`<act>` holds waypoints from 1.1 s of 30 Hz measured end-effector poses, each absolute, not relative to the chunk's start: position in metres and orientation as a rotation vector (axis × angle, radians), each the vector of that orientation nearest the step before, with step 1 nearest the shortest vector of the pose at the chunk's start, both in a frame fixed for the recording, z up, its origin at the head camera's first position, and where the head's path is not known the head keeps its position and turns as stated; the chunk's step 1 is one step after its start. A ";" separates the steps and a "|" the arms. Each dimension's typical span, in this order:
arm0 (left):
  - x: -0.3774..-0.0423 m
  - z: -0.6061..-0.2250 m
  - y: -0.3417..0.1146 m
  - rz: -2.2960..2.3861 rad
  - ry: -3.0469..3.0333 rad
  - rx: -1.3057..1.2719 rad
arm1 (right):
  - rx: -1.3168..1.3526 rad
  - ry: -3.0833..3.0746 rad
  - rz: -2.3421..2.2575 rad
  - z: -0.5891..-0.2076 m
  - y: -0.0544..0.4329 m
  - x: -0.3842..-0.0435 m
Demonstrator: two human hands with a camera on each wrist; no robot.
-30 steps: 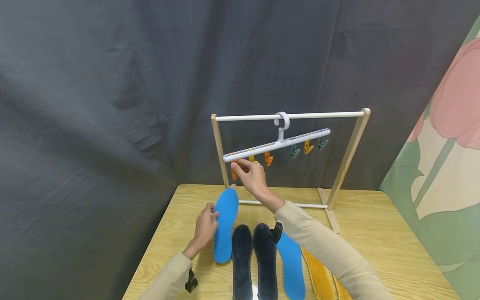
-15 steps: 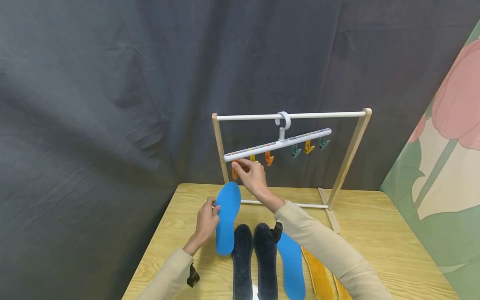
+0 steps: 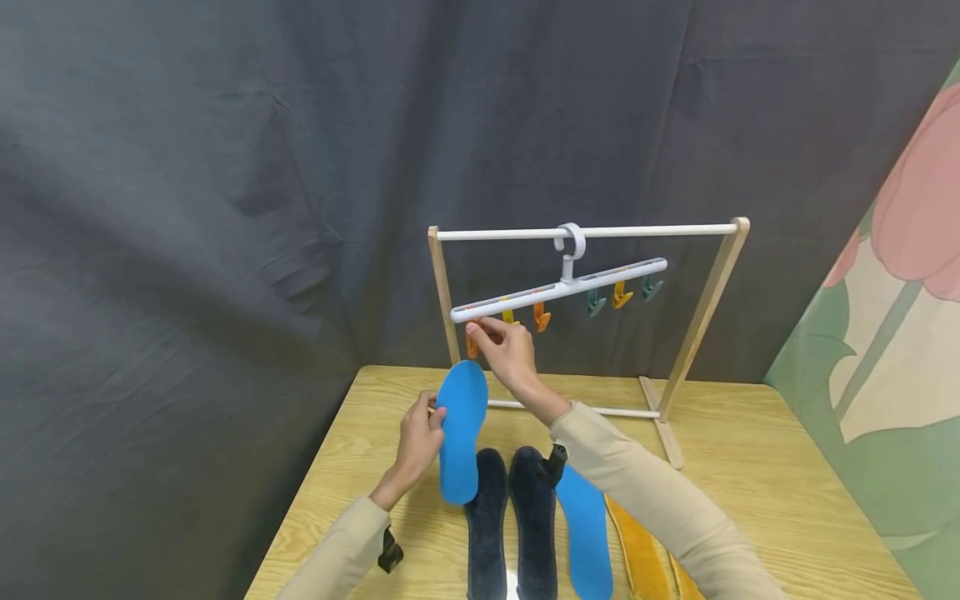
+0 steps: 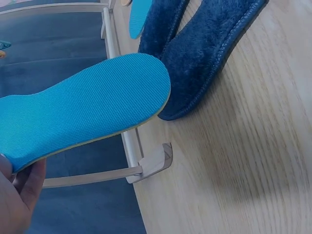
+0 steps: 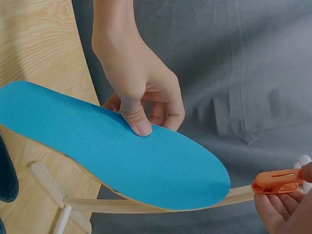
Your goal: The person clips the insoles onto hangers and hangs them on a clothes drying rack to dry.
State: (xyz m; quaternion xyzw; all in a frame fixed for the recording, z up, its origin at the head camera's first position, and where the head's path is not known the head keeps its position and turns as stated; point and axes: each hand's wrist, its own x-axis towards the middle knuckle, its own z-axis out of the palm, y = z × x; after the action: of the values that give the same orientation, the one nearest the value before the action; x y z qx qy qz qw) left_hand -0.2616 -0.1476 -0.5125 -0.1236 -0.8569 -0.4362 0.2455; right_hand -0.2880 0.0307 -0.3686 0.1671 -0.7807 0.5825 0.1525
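Note:
My left hand [image 3: 418, 437] pinches a blue insole [image 3: 460, 433] by its side edge, thumb on the blue face, and holds it upright above the table. My right hand [image 3: 512, 354] pinches an orange clip [image 3: 472, 344] at the low left end of a white clip hanger [image 3: 558, 290]. In the right wrist view, the insole's rounded end lies near the orange clip [image 5: 278, 180] but apart from it. Below the left hand's insole, a pair of dark navy fleece insoles [image 3: 489, 525] rests on the table.
The tilted hanger hooks over the white bar of a wooden rack [image 3: 705, 312]. Several other clips, including a yellow clip [image 3: 622, 294], hang along it. A second blue insole [image 3: 587, 533] and yellow insoles [image 3: 637, 550] lie on the wooden table [image 3: 772, 500], partly under my right arm.
My left hand has raised the blue insole and brought it slightly right, closer to the orange clip. The right hand keeps its hold on the clip.

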 end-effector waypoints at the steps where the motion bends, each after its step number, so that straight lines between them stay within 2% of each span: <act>1: -0.261 -0.511 -0.147 -1.193 -2.338 -0.342 | 0.479 -2.237 1.675 -0.368 0.031 -0.288; 33: -0.264 -0.499 -0.143 -1.238 -2.270 -0.377 | 0.393 -2.228 1.819 -0.365 0.029 -0.289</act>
State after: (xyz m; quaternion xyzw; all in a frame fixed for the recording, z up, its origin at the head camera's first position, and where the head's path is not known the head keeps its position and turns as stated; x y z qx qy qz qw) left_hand -0.2644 -0.1432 -0.4992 -0.1393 -0.8386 -0.4572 0.2614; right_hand -0.2890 0.0287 -0.3652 0.1345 -0.7620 0.6222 0.1190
